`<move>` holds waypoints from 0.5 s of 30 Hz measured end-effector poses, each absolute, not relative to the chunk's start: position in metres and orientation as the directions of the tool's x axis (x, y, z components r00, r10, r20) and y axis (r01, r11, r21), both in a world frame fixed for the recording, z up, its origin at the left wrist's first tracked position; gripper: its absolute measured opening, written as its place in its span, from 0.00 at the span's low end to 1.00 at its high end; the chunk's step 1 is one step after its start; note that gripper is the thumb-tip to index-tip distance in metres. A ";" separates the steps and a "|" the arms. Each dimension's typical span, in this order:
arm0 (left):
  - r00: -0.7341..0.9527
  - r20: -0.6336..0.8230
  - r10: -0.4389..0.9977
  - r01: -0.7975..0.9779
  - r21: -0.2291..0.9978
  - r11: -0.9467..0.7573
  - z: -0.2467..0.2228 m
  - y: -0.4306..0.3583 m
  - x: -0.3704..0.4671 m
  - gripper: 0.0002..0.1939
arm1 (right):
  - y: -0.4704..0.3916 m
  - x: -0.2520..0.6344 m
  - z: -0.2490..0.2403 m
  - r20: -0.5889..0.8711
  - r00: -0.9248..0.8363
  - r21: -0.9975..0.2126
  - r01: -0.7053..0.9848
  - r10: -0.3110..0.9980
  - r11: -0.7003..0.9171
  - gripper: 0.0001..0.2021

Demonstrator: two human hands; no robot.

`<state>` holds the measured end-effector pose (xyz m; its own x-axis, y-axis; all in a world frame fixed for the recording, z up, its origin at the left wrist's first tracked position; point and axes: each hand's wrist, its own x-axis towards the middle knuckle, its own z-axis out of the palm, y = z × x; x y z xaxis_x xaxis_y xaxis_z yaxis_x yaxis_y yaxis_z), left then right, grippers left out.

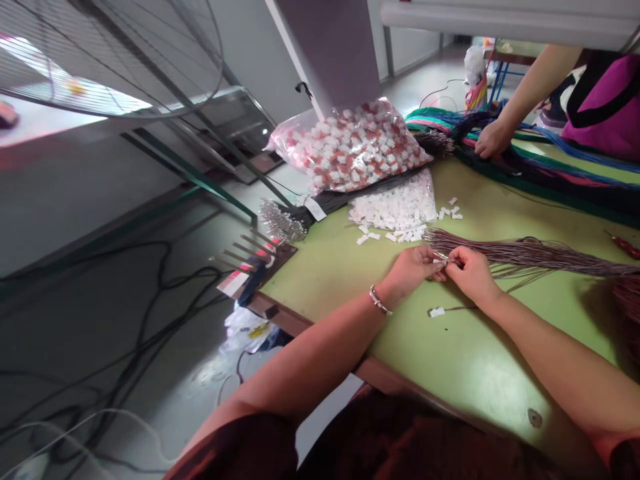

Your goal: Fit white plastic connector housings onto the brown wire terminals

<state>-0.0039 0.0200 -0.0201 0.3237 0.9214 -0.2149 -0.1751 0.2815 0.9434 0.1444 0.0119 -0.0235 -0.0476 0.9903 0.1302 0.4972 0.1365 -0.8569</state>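
Observation:
My left hand [411, 272], with a bracelet at its wrist, is closed in a pinch on a small white connector [439, 261]. Touching it from the other side, my right hand [473, 275] pinches thin wire ends; the fingers partly hide them. Just behind both hands lies a bundle of brown wires [530, 255] with metal-tipped ends at its left. A wire with a white connector [437, 312] on its end rests on the green table [480, 367] below my right hand. Loose white connectors [407, 235] lie beyond my left hand, spilling from a clear bag [395, 203].
A large plastic bag of white and orange parts [355, 150] lies on black wires [345, 199]. A pronged rack [260, 263] sits at the left table edge. A co-worker's hand [494, 139] rests on coloured wires [550, 167]. A red-handled tool [625, 247] lies right. Cables [145, 333] cross the floor.

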 end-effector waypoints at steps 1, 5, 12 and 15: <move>0.326 -0.214 0.921 -0.180 0.942 0.283 -0.020 0.020 -0.004 0.12 | 0.012 0.145 -0.023 0.129 -0.050 -0.864 0.485 0.990 0.137 0.03; 0.346 -0.195 0.918 -0.220 0.934 0.281 -0.019 0.019 -0.006 0.13 | 0.011 0.147 -0.019 0.106 -0.062 -0.898 0.423 0.992 0.122 0.04; 0.334 -0.132 0.933 -0.249 0.943 0.222 -0.023 0.019 -0.005 0.12 | 0.011 0.148 -0.018 0.068 -0.021 -0.922 0.382 0.997 0.071 0.04; 0.297 -0.118 0.947 -0.244 0.950 0.195 -0.025 0.019 -0.004 0.13 | 0.011 0.148 -0.018 0.062 -0.011 -0.920 0.386 0.998 0.061 0.04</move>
